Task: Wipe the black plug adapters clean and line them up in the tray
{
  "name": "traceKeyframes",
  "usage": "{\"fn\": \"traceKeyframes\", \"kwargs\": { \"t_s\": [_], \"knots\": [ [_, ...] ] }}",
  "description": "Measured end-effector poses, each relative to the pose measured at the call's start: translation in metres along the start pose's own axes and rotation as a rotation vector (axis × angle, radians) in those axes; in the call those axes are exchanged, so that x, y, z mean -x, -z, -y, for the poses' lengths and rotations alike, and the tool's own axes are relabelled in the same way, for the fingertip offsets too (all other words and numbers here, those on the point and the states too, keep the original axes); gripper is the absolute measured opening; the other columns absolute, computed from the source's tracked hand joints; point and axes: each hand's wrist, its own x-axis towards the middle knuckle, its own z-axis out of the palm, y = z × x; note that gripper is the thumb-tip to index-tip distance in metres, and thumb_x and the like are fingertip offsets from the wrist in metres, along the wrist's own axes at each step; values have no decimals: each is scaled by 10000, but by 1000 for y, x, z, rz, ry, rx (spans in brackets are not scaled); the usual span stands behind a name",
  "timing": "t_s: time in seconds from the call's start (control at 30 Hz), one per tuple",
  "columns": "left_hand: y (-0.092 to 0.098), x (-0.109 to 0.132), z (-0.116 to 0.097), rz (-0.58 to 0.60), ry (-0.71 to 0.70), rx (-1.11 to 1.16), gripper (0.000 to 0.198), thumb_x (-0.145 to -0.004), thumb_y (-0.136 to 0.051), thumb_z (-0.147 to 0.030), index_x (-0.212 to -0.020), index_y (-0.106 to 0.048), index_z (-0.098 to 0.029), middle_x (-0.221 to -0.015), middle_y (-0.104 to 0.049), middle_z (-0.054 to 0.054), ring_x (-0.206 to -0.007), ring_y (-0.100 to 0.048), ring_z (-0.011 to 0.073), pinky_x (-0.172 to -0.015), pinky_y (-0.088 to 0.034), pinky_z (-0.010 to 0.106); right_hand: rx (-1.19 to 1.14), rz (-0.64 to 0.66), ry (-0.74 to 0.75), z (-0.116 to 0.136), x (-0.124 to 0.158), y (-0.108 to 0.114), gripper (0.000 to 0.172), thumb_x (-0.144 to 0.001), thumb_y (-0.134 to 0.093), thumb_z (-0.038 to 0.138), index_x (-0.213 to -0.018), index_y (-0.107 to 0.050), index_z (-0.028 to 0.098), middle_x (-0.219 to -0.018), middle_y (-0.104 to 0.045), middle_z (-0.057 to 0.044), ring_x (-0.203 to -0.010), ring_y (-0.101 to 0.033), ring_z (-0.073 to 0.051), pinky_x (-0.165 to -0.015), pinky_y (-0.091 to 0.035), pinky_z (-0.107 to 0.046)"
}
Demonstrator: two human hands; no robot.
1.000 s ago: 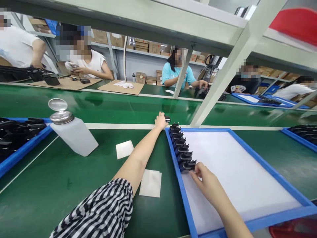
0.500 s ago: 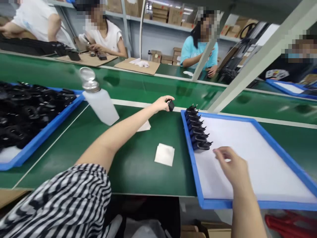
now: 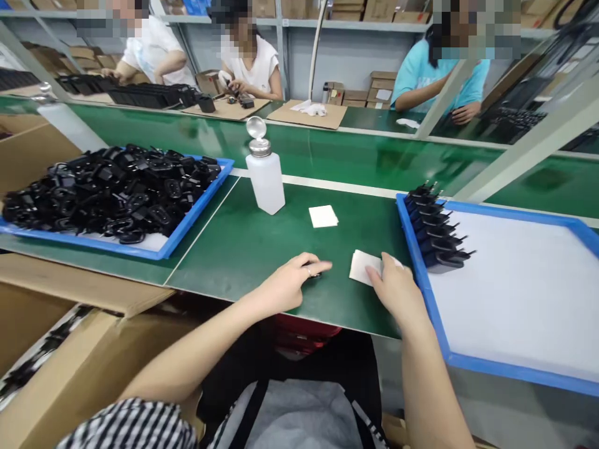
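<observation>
2 hands, bare. L hand (image 3: 297,284): fingers closed on 1 small black plug (image 3: 317,275), mostly hidden, low over green bench (image 3: 224,262). R hand (image 3: 397,284): thumb & index apart, thumb on near white pad (image 3: 361,267); can't tell if it's pinched or just touched.

Pads: 2, white, flat, squarish, folded-looking; far white pad (image 3: 322,216) lies apart, nr bottle.

Bottles: 2, cloudy white plastic. Near bottle (image 3: 266,184) has square-ish body, shiny round metal top, lid flipped up; other bottle (image 3: 75,128) is far L, past the heap.

Trays: 2, blue rims, white liners. R tray (image 3: 510,312) has 1 row of plugs (image 3: 440,249) along its L side, approx 6 (far ones overlap), smooth black, pale-tipped prongs pointing R. L tray (image 3: 196,215) has heap of black plugs (image 3: 116,193), glossy, jumbled, too many to count.

Opposite: 3 people, 2 in white tops, 1 in turquoise; boxes behind, brown cardboard.
</observation>
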Motion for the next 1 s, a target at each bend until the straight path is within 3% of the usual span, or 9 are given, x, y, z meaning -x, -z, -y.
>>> {"fn": "traceKeyframes", "kwargs": {
  "t_s": [0.1, 0.2, 0.27, 0.33, 0.47, 0.53, 0.67, 0.83, 1.0],
  "knots": [
    [0, 13, 6, -60, 106, 127, 739, -588, -450, -45, -1237, -146, -223, -1218, -332, 43, -1097, -337, 147, -903, -308, 256, 34, 38, -99, -2, -21, -10, 484, -689, -461, 382, -1035, -445, 45, -914, -487, -208, -874, -414, -340, -636, -353, -391],
    [-4, 21, 12, -150, 220, 158, 678, -589, -574, -250, -1189, -261, -204, -1171, -400, 49, -1083, -356, 170, -909, -303, 295, -25, 100, -55, -10, -30, -10, 270, -620, -516, 392, -717, -538, 141, -705, -514, -113, -770, -447, -287, -647, -343, -373],
    [-12, 22, 15, -234, 250, 131, 572, -590, -583, -308, -1111, -369, -207, -1130, -442, 43, -1063, -375, 172, -902, -309, 310, -96, 81, -3, -13, -29, -8, 197, -604, -500, 353, -515, -445, 187, -544, -463, -44, -647, -450, -230, -629, -341, -350],
    [-19, 21, 16, -311, 264, 95, 505, -598, -580, -317, -1062, -417, -206, -1094, -472, 40, -1041, -392, 169, -893, -317, 315, -174, -11, -23, -14, -25, -4, 199, -611, -453, 314, -480, -356, 202, -479, -415, -10, -539, -423, -187, -562, -340, -315],
    [-28, 18, 16, -369, 239, 38, 413, -619, -563, -342, -998, -475, -203, -1046, -507, 31, -1003, -417, 167, -865, -345, 308, -295, -180, -192, 1, -10, 4, 132, -663, -414, 326, -629, -377, 204, -442, -384, 15, -426, -394, -166, -436, -294, -259],
    [-28, 17, 16, -378, 223, 25, 355, -636, -547, -348, -959, -504, -205, -1029, -518, 25, -984, -428, 167, -852, -356, 306, -348, -219, -175, 18, 0, 6, 173, -700, -396, 336, -792, -417, 192, -451, -401, 15, -415, -417, -174, -419, -292, -251],
    [-29, 17, 17, -407, 216, 22, 300, -649, -541, -346, -915, -535, -207, -1003, -530, 21, -953, -446, 161, -833, -369, 296, -429, -223, 3, 55, 20, -4, 371, -768, -324, 329, -1101, -308, 165, -700, -537, -61, -518, -514, -191, -452, -350, -259],
    [-28, 16, 16, -396, 186, 43, 275, -656, -537, -350, -887, -549, -202, -958, -546, 21, -914, -453, 151, -803, -386, 277, -535, -255, 257, 84, 36, -30, 396, -800, -302, 283, -1165, -220, 151, -1029, -483, -123, -858, -510, -206, -654, -412, -295],
    [-26, 17, 15, -363, 210, 67, 164, -685, -499, -248, -825, -568, -198, -880, -560, 29, -912, -449, 165, -771, -399, 293, -567, -272, 499, 94, 42, -38, 346, -793, -279, 183, -1138, -252, 166, -1011, -508, -89, -969, -445, -185, -904, -218, -435]
  ]
}}
